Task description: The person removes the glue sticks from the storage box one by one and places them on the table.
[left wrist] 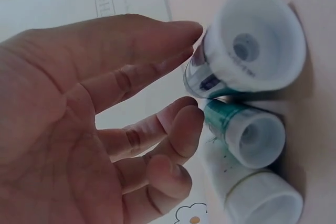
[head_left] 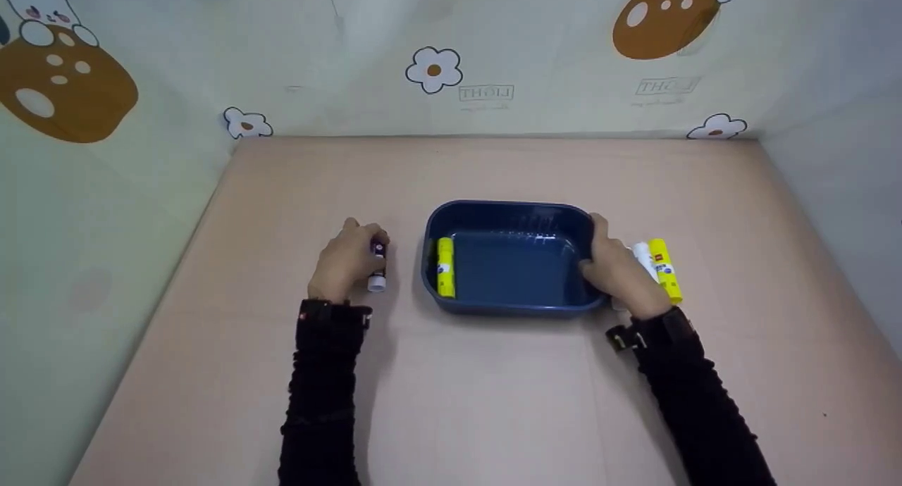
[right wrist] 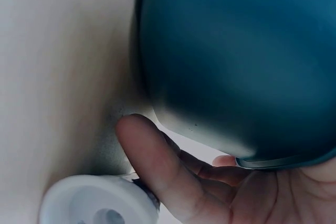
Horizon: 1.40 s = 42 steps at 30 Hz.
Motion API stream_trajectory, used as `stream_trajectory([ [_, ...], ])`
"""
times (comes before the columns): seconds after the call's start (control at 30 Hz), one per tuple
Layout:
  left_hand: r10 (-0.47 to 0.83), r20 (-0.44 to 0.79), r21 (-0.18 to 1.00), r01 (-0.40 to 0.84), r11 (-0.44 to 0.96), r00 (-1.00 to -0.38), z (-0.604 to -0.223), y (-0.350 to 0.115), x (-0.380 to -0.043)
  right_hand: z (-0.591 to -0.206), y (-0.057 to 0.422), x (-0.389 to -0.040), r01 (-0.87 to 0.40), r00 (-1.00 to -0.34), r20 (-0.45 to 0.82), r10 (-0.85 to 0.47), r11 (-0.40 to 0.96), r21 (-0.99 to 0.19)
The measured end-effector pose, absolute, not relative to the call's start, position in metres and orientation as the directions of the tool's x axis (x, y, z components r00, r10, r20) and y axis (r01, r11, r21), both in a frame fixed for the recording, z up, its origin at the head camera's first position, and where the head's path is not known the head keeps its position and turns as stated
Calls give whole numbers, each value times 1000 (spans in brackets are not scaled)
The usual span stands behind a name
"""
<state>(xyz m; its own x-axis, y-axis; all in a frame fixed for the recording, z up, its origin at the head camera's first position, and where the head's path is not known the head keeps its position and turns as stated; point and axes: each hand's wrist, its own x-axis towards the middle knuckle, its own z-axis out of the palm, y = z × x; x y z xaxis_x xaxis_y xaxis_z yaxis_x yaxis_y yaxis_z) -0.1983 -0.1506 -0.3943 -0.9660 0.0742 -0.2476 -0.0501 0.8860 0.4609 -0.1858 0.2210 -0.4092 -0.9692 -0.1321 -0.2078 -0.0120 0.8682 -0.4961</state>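
Observation:
My left hand (head_left: 345,260) is over a glue stick (head_left: 378,268) with a dark label and white base, left of a blue bin (head_left: 514,310). In the left wrist view, thumb and index fingertips are right at the upper side of this glue stick (left wrist: 252,40). The other fingers bend loosely beside a green-banded glue stick (left wrist: 252,135) and a white one (left wrist: 262,198); the hand hides both in the head view. My right hand (head_left: 624,271) grips the bin's right wall, thumb inside and fingers outside. A yellow glue stick (head_left: 445,268) lies inside the bin, at its left end.
Right of the bin, partly behind my right hand, lie a white glue stick (head_left: 644,259) and another yellow stick (head_left: 665,271). A white glue-stick base (right wrist: 97,203) shows close to the right hand's fingers. Patterned cloth walls (head_left: 352,84) border the table (head_left: 493,401).

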Motion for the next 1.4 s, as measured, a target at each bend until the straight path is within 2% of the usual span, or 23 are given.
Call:
stream_trajectory([
  [0.1, 60, -266, 485, -79, 871, -962, -392, -154, -198, -410, 221, -186, -13, -970, -205, -132, 867, -498],
  [0.23, 50, -230, 501, -75, 862, -972, -389, -155, -198, -410, 221, -187, -17, -971, -200, -135, 865, -502],
  [0.67, 126, -27, 577, 88, 812, -992, -366, -121, -188, -409, 220, -185, 0, -965, -227, -129, 869, -495],
  [0.93, 199, -65, 556, 130, 821, -978, -360, -84, -173, -409, 220, -186, 5, -965, -229, -124, 870, -493],
  [1.13, 203, -129, 532, 105, 840, -971, -361, -63, -163, -408, 219, -186, 15, -963, -239, -121, 867, -497],
  [1.4, 250, -107, 413, 185, 891, -962, -372, -40, -149, -409, 220, -186, 12, -966, -228, -120, 864, -503],
])
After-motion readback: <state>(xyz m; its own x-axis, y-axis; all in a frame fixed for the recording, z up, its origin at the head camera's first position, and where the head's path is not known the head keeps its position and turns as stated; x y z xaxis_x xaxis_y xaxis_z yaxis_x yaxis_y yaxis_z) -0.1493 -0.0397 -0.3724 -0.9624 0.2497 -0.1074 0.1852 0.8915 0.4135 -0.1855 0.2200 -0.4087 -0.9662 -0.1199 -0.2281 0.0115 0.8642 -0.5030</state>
